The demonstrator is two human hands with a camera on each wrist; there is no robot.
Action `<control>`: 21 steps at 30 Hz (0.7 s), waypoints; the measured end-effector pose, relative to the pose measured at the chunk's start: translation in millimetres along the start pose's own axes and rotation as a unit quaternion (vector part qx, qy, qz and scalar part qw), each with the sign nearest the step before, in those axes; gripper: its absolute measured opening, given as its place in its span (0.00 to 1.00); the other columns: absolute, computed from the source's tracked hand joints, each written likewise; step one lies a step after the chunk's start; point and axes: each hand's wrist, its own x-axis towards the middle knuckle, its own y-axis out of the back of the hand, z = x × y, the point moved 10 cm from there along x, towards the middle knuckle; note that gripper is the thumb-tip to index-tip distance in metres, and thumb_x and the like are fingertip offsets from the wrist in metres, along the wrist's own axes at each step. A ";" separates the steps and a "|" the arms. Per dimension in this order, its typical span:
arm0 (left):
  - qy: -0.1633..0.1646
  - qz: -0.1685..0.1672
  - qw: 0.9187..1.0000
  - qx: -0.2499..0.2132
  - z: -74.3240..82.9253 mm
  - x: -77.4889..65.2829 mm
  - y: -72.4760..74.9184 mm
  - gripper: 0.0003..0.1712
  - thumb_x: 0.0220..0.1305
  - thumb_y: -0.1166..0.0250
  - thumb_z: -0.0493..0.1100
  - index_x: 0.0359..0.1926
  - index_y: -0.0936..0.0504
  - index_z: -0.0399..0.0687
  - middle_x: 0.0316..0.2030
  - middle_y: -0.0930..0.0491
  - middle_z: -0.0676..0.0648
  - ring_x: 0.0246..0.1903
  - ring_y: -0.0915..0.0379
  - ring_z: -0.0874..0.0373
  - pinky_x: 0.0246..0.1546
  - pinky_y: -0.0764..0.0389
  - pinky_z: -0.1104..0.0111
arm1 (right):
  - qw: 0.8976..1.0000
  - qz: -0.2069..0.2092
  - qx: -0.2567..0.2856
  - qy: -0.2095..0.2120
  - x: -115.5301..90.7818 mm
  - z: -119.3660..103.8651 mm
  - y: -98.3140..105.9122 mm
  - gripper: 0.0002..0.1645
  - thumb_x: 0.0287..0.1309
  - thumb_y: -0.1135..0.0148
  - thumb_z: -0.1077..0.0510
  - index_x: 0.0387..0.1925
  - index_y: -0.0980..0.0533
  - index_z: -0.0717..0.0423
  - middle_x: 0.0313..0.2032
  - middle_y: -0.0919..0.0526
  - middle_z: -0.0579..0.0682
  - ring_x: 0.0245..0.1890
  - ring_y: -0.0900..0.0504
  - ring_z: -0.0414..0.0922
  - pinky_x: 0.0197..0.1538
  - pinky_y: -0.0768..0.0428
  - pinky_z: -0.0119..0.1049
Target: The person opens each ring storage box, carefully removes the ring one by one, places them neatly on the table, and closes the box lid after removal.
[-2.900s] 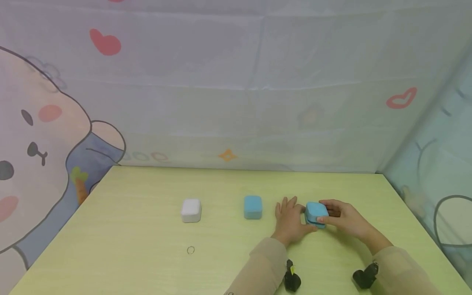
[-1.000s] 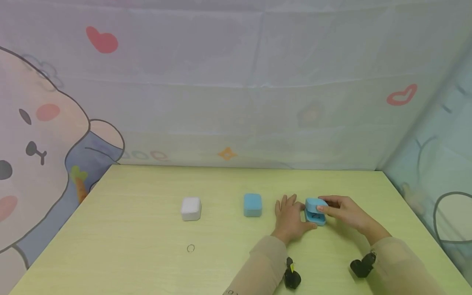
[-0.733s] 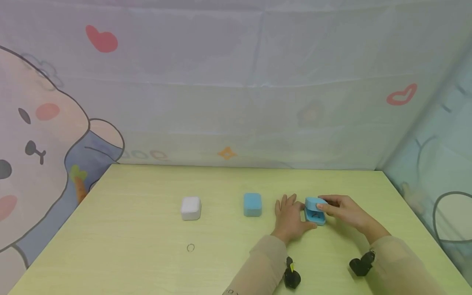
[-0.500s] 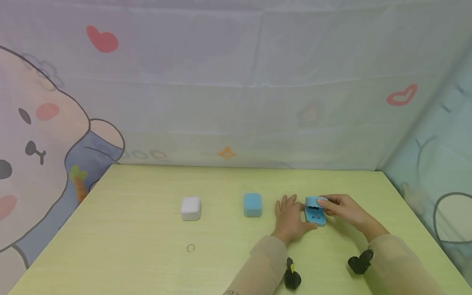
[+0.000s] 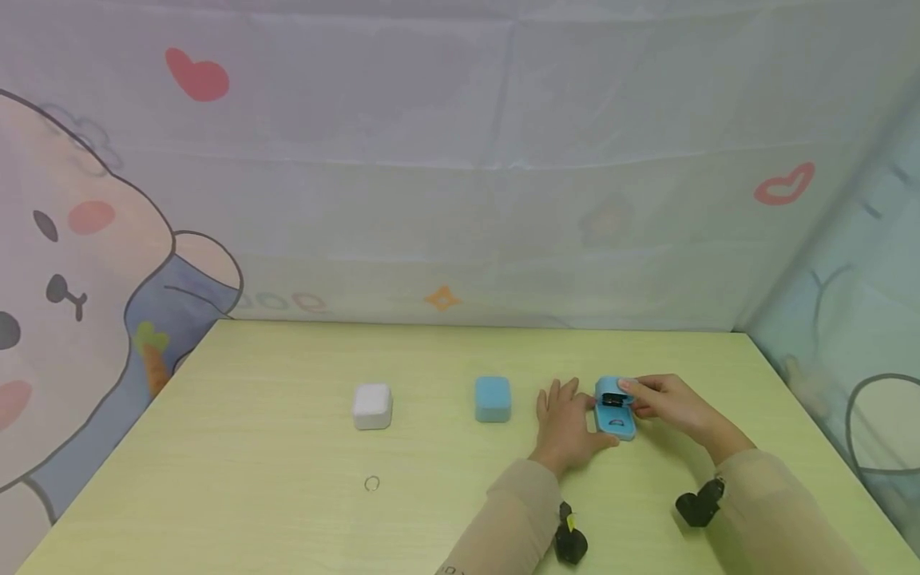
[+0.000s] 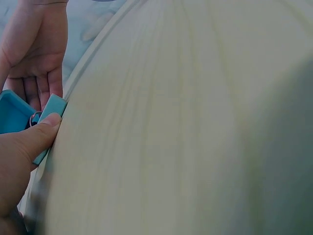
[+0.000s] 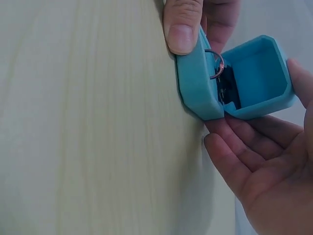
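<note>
On the right side of the table lies a blue ring box [image 5: 615, 431], its lid swung up. Inside its base stands a ring [image 7: 219, 64], and a dark hinge [image 7: 228, 90] joins the two halves. My left hand [image 5: 565, 431] holds the base between thumb and index finger, the other fingers spread on the table. In the left wrist view the thumb [image 6: 39, 137] presses the base's edge. With thumb and fingers my right hand [image 5: 676, 407] grips the lid [image 7: 259, 78] from the right; the right wrist view shows its thumb at the rim and fingers beneath.
A closed blue box [image 5: 493, 399] stands left of my left hand, a white box [image 5: 372, 406] farther left. A loose ring [image 5: 371, 483] lies nearer the front. Black wrist cameras [image 5: 571, 543] hang by both sleeves. A patterned cloth [image 5: 359, 200] rises behind the table [image 5: 251, 447].
The ring box was nearly closed at first. My right hand has tilted its lid up and back, revealing the ring inside. My left hand has stayed at the base.
</note>
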 end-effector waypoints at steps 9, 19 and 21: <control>-0.001 -0.001 1.000 0.007 -0.2 0.3 0.1 0.31 0.50 0.30 0.61 0.54 0.23 0.54 0.69 0.40 0.51 0.72 0.54 0.47 0.71 0.53 0.50 | 1.000 -0.006 0.007 -0.008 1.5 -2.3 -1.4 0.43 0.69 0.56 0.39 0.62 0.39 0.77 0.57 0.28 0.72 0.52 0.21 0.58 0.52 0.20 0.44; -0.001 -0.001 1.000 -0.003 -1.3 -0.7 0.4 0.31 0.50 0.30 0.61 0.53 0.22 0.54 0.70 0.41 0.51 0.73 0.55 0.47 0.71 0.53 0.49 | 0.998 0.036 -0.002 -0.042 1.2 2.2 1.0 0.47 0.66 0.56 0.35 0.61 0.38 0.77 0.53 0.25 0.71 0.44 0.17 0.51 0.45 0.17 0.41; -0.001 0.000 1.000 -0.004 -1.4 -0.8 0.6 0.31 0.50 0.30 0.61 0.53 0.23 0.54 0.70 0.41 0.51 0.73 0.56 0.47 0.71 0.53 0.49 | 0.998 0.041 0.001 -0.043 0.4 1.6 0.9 0.47 0.66 0.55 0.34 0.62 0.38 0.76 0.54 0.26 0.71 0.45 0.17 0.51 0.45 0.17 0.41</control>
